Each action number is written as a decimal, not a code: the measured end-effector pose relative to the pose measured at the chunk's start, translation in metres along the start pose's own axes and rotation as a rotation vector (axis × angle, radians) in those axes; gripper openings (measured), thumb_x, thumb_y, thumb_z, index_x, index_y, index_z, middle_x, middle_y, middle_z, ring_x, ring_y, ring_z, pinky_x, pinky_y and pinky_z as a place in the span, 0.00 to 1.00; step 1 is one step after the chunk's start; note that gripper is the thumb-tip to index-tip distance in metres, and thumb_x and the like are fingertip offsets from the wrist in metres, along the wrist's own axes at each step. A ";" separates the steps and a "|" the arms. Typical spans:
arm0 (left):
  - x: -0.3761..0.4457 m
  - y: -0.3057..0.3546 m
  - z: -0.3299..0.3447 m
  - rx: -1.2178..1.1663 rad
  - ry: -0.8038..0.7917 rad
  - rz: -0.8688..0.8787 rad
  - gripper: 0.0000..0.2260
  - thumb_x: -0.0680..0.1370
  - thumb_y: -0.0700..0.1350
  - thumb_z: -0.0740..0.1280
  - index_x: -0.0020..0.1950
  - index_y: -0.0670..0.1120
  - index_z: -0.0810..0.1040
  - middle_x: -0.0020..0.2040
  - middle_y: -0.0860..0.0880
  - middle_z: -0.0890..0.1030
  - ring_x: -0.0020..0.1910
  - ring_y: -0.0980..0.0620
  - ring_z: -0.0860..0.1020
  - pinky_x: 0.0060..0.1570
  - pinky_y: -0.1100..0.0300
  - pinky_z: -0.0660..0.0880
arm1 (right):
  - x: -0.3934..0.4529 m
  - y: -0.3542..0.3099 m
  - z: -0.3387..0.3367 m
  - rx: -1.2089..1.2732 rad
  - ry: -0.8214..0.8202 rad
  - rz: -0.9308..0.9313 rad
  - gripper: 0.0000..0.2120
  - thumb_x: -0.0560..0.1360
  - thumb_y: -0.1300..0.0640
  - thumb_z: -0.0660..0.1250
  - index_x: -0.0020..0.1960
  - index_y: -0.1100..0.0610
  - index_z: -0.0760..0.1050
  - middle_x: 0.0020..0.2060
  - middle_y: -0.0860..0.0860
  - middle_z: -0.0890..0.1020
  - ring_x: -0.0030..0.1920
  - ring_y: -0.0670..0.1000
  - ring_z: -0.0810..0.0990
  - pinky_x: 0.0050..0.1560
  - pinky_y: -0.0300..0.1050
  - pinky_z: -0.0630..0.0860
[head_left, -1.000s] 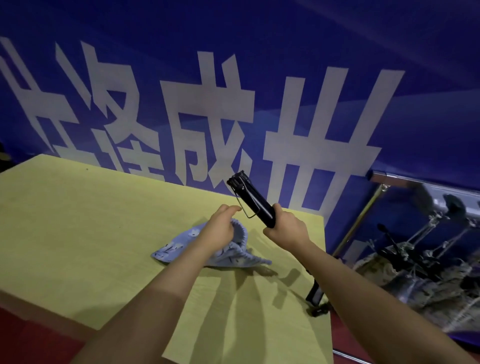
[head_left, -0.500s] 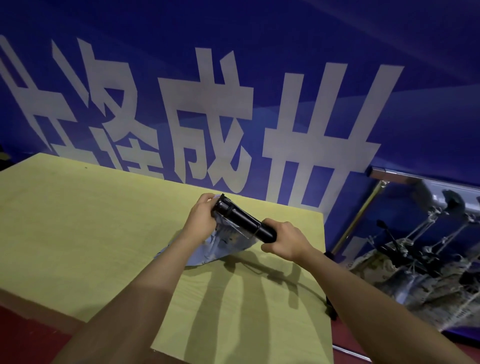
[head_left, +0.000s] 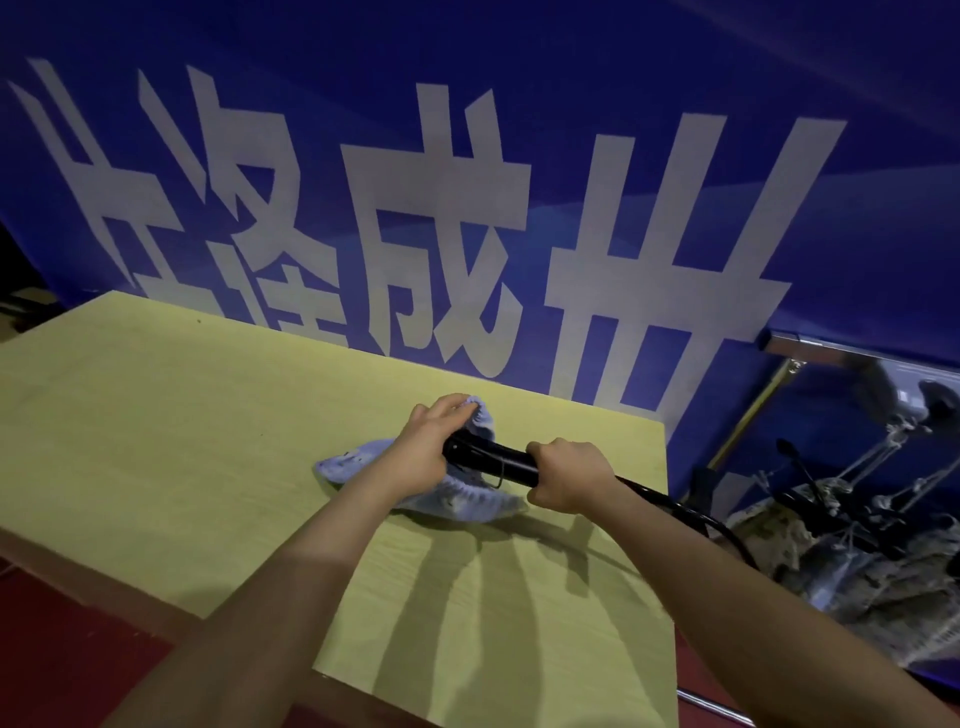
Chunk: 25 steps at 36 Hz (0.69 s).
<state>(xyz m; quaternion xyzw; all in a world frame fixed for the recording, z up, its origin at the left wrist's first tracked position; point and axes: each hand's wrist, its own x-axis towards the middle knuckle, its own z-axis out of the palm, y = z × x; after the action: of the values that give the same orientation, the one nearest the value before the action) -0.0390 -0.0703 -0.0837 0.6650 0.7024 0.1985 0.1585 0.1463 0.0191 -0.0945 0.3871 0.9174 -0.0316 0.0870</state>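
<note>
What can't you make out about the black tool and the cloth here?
Head view only.
tool tip: covered by the cloth and left hand.
tool handle: wrapped by the right hand.
cord end: passes behind the right forearm.
What the tool is: too dark to tell.

a yellow-green wooden table (head_left: 156, 415) stands in front of a big blue wall banner (head_left: 571, 78) with large white signs (head_left: 447, 223) on it. the floor (head_left: 62, 649) below is dark red. on the right, a thin gold pole (head_left: 753, 415) leans near some grey drum stands (head_left: 857, 499). the light is dim.
</note>
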 end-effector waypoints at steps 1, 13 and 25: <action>-0.001 0.004 0.003 0.024 -0.020 0.017 0.36 0.72 0.25 0.53 0.76 0.49 0.57 0.76 0.54 0.55 0.66 0.47 0.60 0.66 0.61 0.60 | 0.002 -0.004 -0.002 -0.034 0.007 -0.012 0.15 0.72 0.53 0.63 0.57 0.56 0.71 0.46 0.54 0.79 0.40 0.57 0.76 0.36 0.45 0.70; 0.006 0.004 0.032 0.420 0.041 -0.081 0.21 0.72 0.50 0.66 0.64 0.49 0.69 0.62 0.50 0.69 0.58 0.45 0.65 0.54 0.55 0.60 | 0.013 -0.036 -0.022 -0.229 0.057 -0.178 0.10 0.74 0.58 0.61 0.55 0.59 0.70 0.48 0.54 0.80 0.35 0.56 0.71 0.32 0.45 0.64; 0.011 -0.011 0.028 0.273 0.157 -0.321 0.16 0.74 0.52 0.67 0.59 0.47 0.73 0.58 0.49 0.71 0.55 0.44 0.66 0.47 0.55 0.58 | 0.017 -0.026 0.010 -0.163 0.796 -0.497 0.11 0.69 0.58 0.64 0.51 0.58 0.74 0.44 0.53 0.77 0.42 0.55 0.74 0.45 0.47 0.65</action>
<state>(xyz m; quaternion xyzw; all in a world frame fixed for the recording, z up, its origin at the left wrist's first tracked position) -0.0353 -0.0582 -0.1132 0.5424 0.8297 0.1248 0.0416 0.1173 0.0113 -0.1073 0.1302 0.9437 0.1713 -0.2512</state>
